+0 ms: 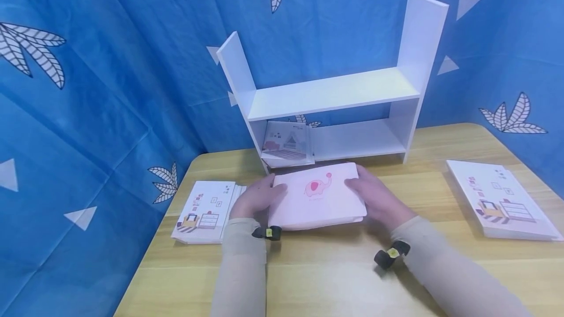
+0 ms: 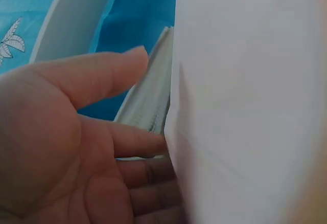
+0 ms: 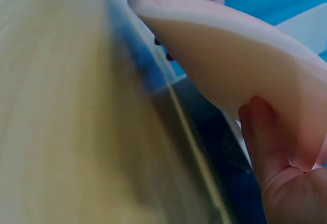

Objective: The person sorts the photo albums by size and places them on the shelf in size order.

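Observation:
A pink book (image 1: 318, 209) with an elephant on its cover is held between both hands, tilted in front of the white shelf. My left hand (image 1: 255, 197) holds its left edge, the fingers passing behind it. In the left wrist view, the thumb of that left hand (image 2: 71, 132) stands a little apart from the pale book (image 2: 245, 81). On the opposite edge my right hand (image 1: 376, 197) grips the book. The right wrist view shows the right hand (image 3: 291, 183) on the book's curved side (image 3: 225, 55). The hidden fingertips cannot be made out.
The two-tier white shelf (image 1: 335, 94) stands at the table's back, with books (image 1: 286, 143) leaning in its lower left. A stack of books (image 1: 204, 212) lies left of my left hand, another book stack (image 1: 506, 202) at the right. Blue curtain (image 1: 154, 38) hangs behind the wooden table (image 1: 326, 278).

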`<action>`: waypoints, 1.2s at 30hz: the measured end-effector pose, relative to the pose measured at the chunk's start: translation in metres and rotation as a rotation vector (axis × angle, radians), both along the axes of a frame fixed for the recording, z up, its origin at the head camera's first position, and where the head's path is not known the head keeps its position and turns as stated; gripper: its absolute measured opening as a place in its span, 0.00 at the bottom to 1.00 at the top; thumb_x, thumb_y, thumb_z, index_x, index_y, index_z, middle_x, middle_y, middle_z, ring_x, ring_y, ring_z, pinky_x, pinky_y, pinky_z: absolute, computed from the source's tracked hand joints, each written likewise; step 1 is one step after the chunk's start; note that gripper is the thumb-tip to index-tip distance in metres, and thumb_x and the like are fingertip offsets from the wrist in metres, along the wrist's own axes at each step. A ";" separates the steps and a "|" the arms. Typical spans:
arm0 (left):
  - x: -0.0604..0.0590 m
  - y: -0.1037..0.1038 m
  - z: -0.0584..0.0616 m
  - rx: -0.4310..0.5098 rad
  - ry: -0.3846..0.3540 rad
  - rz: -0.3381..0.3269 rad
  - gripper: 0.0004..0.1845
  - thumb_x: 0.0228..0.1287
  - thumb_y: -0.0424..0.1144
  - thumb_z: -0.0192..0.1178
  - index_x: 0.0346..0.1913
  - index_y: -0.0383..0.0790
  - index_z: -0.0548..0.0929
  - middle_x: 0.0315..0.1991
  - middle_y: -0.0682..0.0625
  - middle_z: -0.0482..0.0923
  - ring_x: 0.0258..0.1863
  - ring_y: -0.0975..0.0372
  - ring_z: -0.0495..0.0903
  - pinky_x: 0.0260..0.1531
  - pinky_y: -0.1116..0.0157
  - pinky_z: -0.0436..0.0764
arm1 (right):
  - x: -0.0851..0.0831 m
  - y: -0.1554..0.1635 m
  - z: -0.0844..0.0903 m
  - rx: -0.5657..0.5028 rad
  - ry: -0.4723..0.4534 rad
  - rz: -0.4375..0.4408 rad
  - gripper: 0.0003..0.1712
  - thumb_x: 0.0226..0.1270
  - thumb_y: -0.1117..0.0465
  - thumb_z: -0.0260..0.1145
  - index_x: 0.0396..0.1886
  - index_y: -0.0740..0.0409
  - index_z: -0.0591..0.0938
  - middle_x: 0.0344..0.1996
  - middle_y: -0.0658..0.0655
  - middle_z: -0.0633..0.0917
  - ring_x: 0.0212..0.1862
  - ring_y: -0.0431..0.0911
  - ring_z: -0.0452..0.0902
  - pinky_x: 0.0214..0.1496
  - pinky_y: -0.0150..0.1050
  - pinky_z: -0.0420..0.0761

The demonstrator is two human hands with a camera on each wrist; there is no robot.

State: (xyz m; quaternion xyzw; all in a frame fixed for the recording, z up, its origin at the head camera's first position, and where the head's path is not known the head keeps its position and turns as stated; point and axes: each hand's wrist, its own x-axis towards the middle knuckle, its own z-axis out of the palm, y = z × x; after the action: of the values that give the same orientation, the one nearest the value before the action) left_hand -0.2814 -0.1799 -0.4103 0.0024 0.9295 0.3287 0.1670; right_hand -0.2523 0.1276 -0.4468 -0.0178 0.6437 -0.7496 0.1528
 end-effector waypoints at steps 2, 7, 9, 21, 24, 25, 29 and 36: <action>0.002 0.002 0.005 0.049 -0.016 0.021 0.41 0.71 0.64 0.54 0.81 0.52 0.58 0.79 0.49 0.57 0.77 0.50 0.55 0.74 0.44 0.54 | -0.001 0.004 0.005 -0.016 0.007 -0.013 0.36 0.81 0.62 0.47 0.82 0.56 0.46 0.63 0.70 0.73 0.46 0.52 0.83 0.43 0.45 0.86; 0.005 0.004 0.014 0.161 0.010 0.018 0.39 0.71 0.61 0.57 0.81 0.61 0.57 0.78 0.54 0.59 0.74 0.52 0.59 0.72 0.40 0.56 | -0.001 0.014 0.020 -0.079 -0.010 -0.051 0.38 0.83 0.61 0.46 0.84 0.51 0.42 0.69 0.68 0.68 0.51 0.50 0.83 0.47 0.43 0.86; 0.005 0.004 0.017 0.217 0.048 -0.018 0.39 0.72 0.59 0.58 0.81 0.60 0.56 0.78 0.54 0.58 0.74 0.53 0.59 0.72 0.42 0.57 | -0.001 0.018 0.026 -0.096 -0.022 -0.061 0.38 0.83 0.61 0.46 0.84 0.49 0.41 0.70 0.66 0.68 0.53 0.49 0.82 0.49 0.42 0.85; 0.018 0.027 0.040 0.616 0.306 -0.039 0.40 0.68 0.45 0.66 0.79 0.63 0.59 0.79 0.62 0.51 0.77 0.60 0.54 0.72 0.56 0.61 | 0.016 0.036 0.075 -0.419 0.197 -0.099 0.41 0.82 0.63 0.47 0.84 0.47 0.37 0.77 0.60 0.53 0.58 0.42 0.76 0.55 0.31 0.80; 0.028 0.037 0.049 0.696 0.376 -0.044 0.40 0.69 0.44 0.66 0.79 0.62 0.59 0.79 0.63 0.51 0.76 0.60 0.56 0.71 0.58 0.64 | 0.024 0.032 0.090 -0.491 0.300 -0.108 0.41 0.80 0.69 0.43 0.83 0.48 0.36 0.81 0.54 0.42 0.74 0.46 0.59 0.65 0.31 0.72; 0.033 0.040 0.052 0.705 0.406 -0.040 0.40 0.69 0.45 0.66 0.79 0.63 0.59 0.79 0.63 0.51 0.77 0.61 0.55 0.71 0.57 0.63 | 0.026 0.030 0.095 -0.488 0.336 -0.110 0.41 0.79 0.70 0.41 0.83 0.49 0.37 0.82 0.53 0.40 0.77 0.47 0.52 0.68 0.31 0.69; 0.045 0.053 0.068 0.645 0.524 -0.013 0.38 0.68 0.50 0.65 0.78 0.66 0.61 0.80 0.65 0.47 0.79 0.64 0.47 0.74 0.53 0.56 | 0.031 0.023 0.118 -0.359 0.430 -0.161 0.43 0.74 0.75 0.39 0.84 0.51 0.40 0.81 0.52 0.42 0.77 0.51 0.50 0.65 0.30 0.72; 0.029 0.062 0.100 0.487 0.660 -0.029 0.36 0.66 0.49 0.68 0.75 0.64 0.67 0.81 0.64 0.39 0.79 0.57 0.46 0.71 0.51 0.62 | 0.005 0.027 0.158 0.166 0.473 -0.291 0.44 0.71 0.71 0.47 0.83 0.48 0.48 0.81 0.44 0.44 0.79 0.41 0.39 0.73 0.38 0.61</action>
State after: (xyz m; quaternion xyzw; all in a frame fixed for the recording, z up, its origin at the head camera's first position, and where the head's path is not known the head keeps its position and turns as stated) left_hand -0.2528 -0.1178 -0.3102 0.1603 0.8280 0.5185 -0.1412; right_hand -0.2469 0.1548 -0.2885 -0.0869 0.7164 -0.6835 -0.1097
